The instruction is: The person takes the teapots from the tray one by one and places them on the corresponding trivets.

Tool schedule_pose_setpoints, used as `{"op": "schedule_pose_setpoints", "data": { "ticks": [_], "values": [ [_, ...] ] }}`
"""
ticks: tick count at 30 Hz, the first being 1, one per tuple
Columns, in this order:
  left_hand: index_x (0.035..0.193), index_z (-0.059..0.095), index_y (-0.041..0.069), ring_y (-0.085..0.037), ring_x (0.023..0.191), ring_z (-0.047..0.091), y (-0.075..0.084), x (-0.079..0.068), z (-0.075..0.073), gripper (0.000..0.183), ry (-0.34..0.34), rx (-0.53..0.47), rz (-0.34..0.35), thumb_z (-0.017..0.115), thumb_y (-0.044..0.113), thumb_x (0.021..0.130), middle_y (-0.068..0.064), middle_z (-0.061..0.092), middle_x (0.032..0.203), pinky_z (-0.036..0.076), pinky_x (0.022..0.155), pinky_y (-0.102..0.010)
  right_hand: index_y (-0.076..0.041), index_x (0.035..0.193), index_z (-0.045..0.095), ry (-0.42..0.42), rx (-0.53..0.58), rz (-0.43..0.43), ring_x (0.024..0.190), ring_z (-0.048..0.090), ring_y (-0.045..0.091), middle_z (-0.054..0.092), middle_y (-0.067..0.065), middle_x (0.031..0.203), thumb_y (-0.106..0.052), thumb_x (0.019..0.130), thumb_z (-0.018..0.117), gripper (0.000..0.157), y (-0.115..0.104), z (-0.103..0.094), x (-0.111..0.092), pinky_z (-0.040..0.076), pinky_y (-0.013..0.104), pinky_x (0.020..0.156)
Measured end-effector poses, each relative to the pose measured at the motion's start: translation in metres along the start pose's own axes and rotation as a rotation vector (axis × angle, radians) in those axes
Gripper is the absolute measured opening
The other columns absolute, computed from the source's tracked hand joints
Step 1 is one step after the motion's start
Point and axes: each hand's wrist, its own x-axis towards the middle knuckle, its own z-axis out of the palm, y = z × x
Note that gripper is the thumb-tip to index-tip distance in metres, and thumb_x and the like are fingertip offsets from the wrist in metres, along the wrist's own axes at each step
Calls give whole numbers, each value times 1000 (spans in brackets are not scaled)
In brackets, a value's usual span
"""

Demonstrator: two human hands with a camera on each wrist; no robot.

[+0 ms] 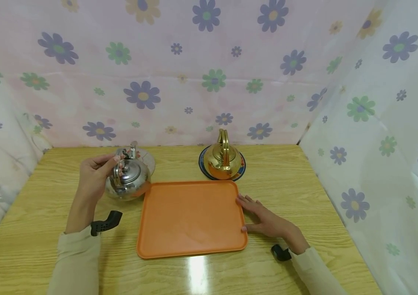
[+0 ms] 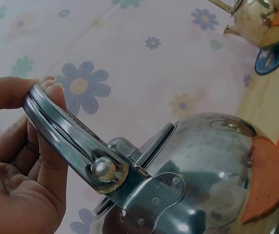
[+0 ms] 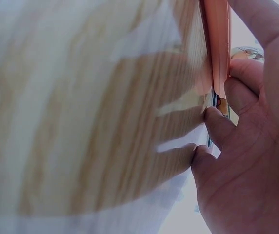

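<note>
My left hand pinches the upright handle of a shiny silver teapot between thumb and fingers. The teapot is beside the upper left corner of an orange tray; whether its base touches the table I cannot tell. At the tray's right edge rests my right hand, its fingers spread and fingertips and thumb touching the rim. In the right wrist view, those fingers lie against the tray's orange edge and the tabletop.
Behind the tray, a gold teapot stands on a blue-rimmed plate. A pale patterned plate lies behind the silver teapot, partly hidden by it. Flowered cloth hangs around the wooden table at the back and sides.
</note>
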Motion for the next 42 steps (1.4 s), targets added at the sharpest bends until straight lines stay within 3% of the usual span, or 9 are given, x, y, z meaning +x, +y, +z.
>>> {"op": "schedule_pose_setpoints", "data": {
  "ticks": [10, 18, 26, 42],
  "values": [
    [87, 81, 16, -3, 75, 69, -7, 6, -3, 30, 32, 28, -38, 61, -4, 97, 6, 77, 85, 55, 66, -13, 0, 160, 26, 5, 1, 2, 153, 8, 49, 16, 22, 168, -24, 96, 72, 83, -2, 0, 0, 4, 74, 117],
    [90, 80, 20, -2, 87, 68, -10, 11, -9, 35, -7, 40, -32, 57, -5, 99, 8, 75, 89, 53, 77, -10, 0, 160, 27, 3, -5, 7, 153, 9, 49, 17, 22, 168, -25, 96, 72, 82, -2, 0, -1, 5, 75, 116],
    [95, 80, 8, -5, 80, 71, -12, 22, -15, 24, -45, 19, 13, 60, -5, 98, 3, 78, 92, 56, 72, -13, 0, 160, 27, 7, -3, 6, 153, 9, 49, 17, 22, 168, -24, 95, 73, 83, -3, 0, -1, 5, 75, 116],
    [98, 80, 9, -2, 82, 71, -17, 40, -20, 18, -14, 55, -12, 64, 2, 98, 6, 79, 90, 55, 72, -12, -2, 160, 27, 11, -2, -13, 153, 9, 50, 17, 22, 168, -26, 95, 73, 83, 0, 1, -1, 5, 76, 115]
  ]
}}
